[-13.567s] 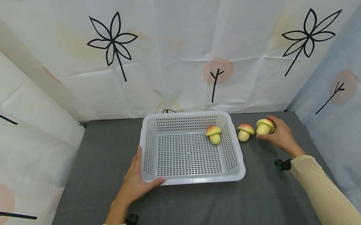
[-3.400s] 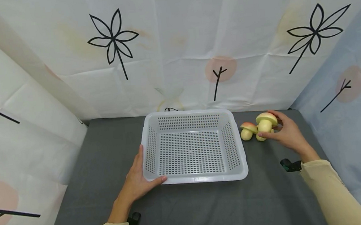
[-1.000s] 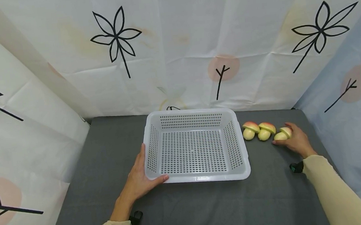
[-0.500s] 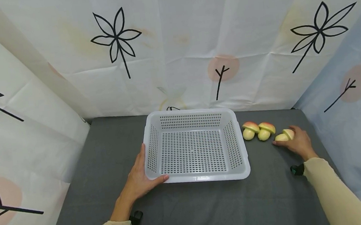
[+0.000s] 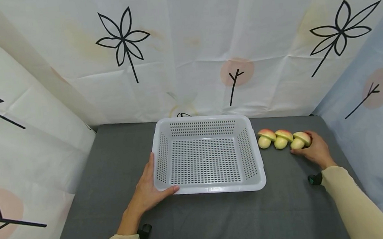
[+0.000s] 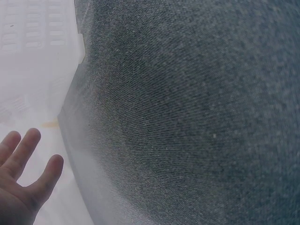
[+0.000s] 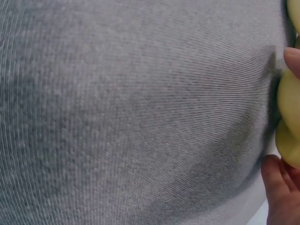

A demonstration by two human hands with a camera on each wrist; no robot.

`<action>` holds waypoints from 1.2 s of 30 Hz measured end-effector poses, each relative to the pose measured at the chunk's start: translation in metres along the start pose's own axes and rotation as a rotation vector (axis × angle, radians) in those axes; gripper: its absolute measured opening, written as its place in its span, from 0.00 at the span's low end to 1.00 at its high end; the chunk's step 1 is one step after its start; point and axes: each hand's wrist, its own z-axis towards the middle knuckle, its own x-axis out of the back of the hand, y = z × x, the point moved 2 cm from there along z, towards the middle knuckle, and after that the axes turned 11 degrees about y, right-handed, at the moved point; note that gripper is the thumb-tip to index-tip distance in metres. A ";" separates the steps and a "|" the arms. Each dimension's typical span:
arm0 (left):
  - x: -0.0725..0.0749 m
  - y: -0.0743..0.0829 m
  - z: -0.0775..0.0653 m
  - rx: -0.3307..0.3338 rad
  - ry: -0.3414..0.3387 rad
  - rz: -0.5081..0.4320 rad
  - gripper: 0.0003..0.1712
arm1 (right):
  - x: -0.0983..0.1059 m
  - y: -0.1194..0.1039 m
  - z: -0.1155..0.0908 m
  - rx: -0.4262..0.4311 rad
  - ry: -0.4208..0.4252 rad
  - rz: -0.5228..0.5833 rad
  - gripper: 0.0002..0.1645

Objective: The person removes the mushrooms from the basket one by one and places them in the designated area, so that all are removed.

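A white perforated plastic basket (image 5: 215,189) stands mid-table with nothing in it. My left hand (image 5: 146,191) rests at its front left corner, thumb along the front rim and straight fingers against the left side; the left wrist view shows this hand (image 6: 18,187) with spread fingers. To the basket's right, three toy mushrooms with red-yellow caps line up: one mushroom (image 5: 264,141) by the basket, a middle mushroom (image 5: 281,142), and a rightmost mushroom (image 5: 297,144). My right hand (image 5: 319,151) grips that rightmost one between thumb and fingers. In the right wrist view the held mushroom (image 7: 290,105) is partly cut off.
Dark grey cloth (image 5: 222,224) covers the table. White printed fabric (image 5: 185,51) hangs behind it, with fabric walls on the left (image 5: 18,159) and right (image 5: 381,147) sides. Both wrists wear small black cameras.
The mushroom that lay in the basket earlier has left it. The right hand has brought a mushroom to the row's right end and just turned it more upright. The left hand stays put.
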 end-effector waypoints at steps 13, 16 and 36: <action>0.000 0.002 0.000 0.001 -0.001 -0.001 0.78 | -0.002 0.002 0.000 -0.035 -0.042 0.025 0.61; 0.000 0.002 0.000 0.000 -0.001 0.000 0.78 | -0.003 0.002 0.000 -0.041 -0.044 0.019 0.61; 0.005 0.005 0.002 -0.042 0.025 0.124 0.76 | 0.005 -0.005 -0.007 -0.046 -0.012 0.028 0.62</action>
